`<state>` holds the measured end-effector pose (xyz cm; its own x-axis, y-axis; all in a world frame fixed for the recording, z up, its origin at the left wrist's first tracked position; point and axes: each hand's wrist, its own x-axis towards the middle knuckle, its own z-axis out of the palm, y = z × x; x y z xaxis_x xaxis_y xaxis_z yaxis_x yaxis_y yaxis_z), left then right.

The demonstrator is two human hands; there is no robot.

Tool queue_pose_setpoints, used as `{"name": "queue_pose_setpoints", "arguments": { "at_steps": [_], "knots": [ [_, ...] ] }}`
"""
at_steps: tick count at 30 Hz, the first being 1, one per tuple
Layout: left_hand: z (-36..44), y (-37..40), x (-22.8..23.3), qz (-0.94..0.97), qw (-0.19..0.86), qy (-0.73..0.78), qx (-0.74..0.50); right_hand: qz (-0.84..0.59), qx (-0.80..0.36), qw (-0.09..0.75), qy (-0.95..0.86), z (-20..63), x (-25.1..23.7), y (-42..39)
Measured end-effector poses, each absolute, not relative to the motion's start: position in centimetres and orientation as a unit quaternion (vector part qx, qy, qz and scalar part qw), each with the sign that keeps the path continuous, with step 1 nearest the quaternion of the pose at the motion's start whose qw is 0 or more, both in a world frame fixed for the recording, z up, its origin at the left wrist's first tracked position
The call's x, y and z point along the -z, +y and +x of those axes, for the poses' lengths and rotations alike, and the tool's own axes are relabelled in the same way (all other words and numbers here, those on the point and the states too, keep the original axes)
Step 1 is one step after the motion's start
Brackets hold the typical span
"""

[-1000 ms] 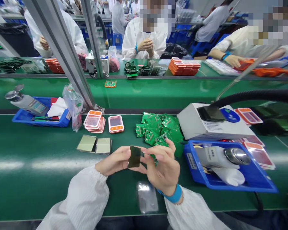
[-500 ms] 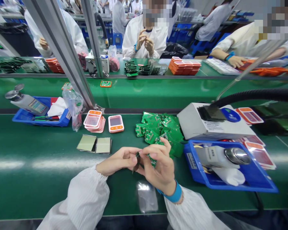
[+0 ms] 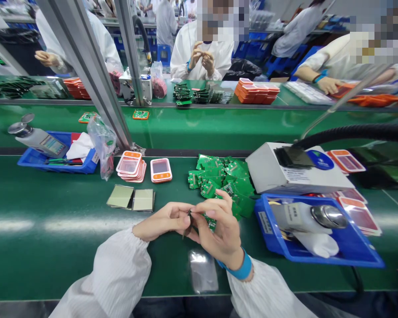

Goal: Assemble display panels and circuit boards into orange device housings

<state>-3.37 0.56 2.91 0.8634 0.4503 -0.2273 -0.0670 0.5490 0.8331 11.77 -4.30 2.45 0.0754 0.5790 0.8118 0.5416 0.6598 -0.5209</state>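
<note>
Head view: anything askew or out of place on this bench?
Mostly tidy. The green circuit boards lie in a loose, overlapping heap, not stacked. A clear plastic film lies by itself at the near edge. Both hands, left hand and right hand, pinch a small dark panel.

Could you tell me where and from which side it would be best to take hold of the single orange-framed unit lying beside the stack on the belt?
Probably by its two long edges, coming straight down from above. The unit lies flat and face up on the belt, so the edges are the only free surfaces. Its right side is clear; the stack sits close on its left.
</note>
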Motion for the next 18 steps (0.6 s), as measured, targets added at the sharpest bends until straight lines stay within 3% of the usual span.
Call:
{"name": "queue_pose_setpoints", "arguments": {
  "at_steps": [18],
  "knots": [
    [-3.81,0.92,-2.15,0.449,0.863,0.191,-0.131,-0.402,-0.070,0.577,-0.707,12.06,-2.30,-4.20]
  ]
}}
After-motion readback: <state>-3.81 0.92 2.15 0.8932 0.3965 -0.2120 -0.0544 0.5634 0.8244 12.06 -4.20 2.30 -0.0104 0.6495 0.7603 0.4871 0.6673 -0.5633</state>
